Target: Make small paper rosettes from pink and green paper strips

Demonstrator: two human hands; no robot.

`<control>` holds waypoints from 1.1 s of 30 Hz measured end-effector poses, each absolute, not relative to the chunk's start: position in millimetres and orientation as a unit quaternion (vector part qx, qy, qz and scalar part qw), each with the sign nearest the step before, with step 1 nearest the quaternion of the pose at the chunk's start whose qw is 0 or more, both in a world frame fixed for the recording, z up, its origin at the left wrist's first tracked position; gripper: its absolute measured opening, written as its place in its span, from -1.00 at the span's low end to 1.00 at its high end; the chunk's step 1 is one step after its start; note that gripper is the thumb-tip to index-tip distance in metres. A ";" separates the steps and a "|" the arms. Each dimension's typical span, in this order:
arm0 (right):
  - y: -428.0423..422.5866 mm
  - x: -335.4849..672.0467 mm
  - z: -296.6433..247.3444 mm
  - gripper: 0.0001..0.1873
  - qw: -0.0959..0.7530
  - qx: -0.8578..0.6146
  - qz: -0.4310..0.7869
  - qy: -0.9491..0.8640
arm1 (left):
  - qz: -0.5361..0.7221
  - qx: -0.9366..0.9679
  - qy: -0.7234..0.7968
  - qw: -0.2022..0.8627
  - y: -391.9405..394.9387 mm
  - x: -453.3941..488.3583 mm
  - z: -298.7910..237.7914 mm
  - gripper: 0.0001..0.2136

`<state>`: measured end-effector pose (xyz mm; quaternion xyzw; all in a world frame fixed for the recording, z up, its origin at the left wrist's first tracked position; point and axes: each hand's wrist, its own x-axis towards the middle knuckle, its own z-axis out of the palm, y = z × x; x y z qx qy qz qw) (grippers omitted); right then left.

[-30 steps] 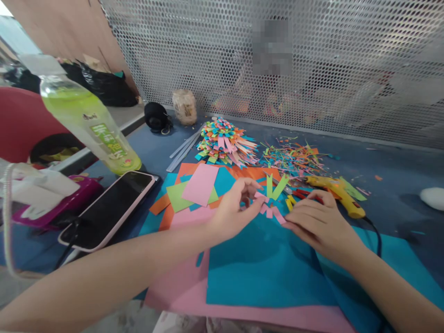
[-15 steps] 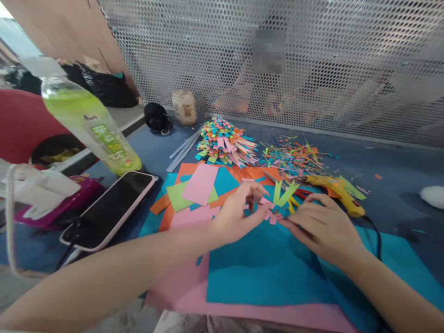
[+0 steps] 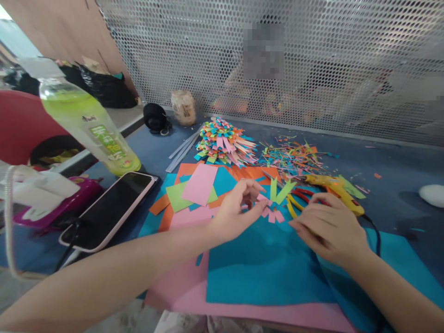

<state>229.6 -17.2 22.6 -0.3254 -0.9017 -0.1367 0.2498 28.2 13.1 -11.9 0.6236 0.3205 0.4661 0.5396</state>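
Between the thumb and fingers of my left hand (image 3: 239, 206) is a pink paper strip (image 3: 274, 215) with a fringed, cut edge, bent into a curve. A blue bit of paper shows beside it, and green forked paper strips (image 3: 279, 190) stand out just behind. My right hand (image 3: 328, 229) is apart from the strip, to its right. Its fingers are loosely bent and nothing shows in them. Scissors with red handles (image 3: 301, 192) and a tool with yellow handles (image 3: 290, 206) lie beside it. Blue paper sheets (image 3: 267, 273) spread under both hands.
A fringed paper cone (image 3: 225, 141), paper scraps (image 3: 294, 157) and a yellow glue gun (image 3: 338, 189) lie behind my hands. Clear glue sticks (image 3: 183, 149), a phone (image 3: 111, 210) and a drink bottle (image 3: 92, 122) are to the left. A perforated metal screen (image 3: 208, 51) borders the table.
My right hand has drawn back to the right, off the pink strip, and its fingertips are now apart from it. My left hand keeps its hold with little movement.
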 end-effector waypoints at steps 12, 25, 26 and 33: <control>-15.0 233.0 15.9 -0.54 0.269 -0.344 -0.227 -0.870 | 0.451 0.477 0.268 0.705 20.1 30.5 -8.8 -0.65; -13.9 227.7 9.9 -0.92 0.395 -0.414 0.007 -0.820 | 0.363 0.648 0.255 0.620 11.5 22.6 -14.7 -0.69; -14.1 227.4 9.6 -0.95 0.387 -0.424 0.019 -0.818 | 0.356 0.665 0.267 0.599 11.1 22.3 -15.1 -0.71; -14.2 229.2 17.8 -0.86 0.346 -0.476 0.099 -0.802 | 0.327 0.715 0.304 0.539 10.8 20.6 -7.8 -0.79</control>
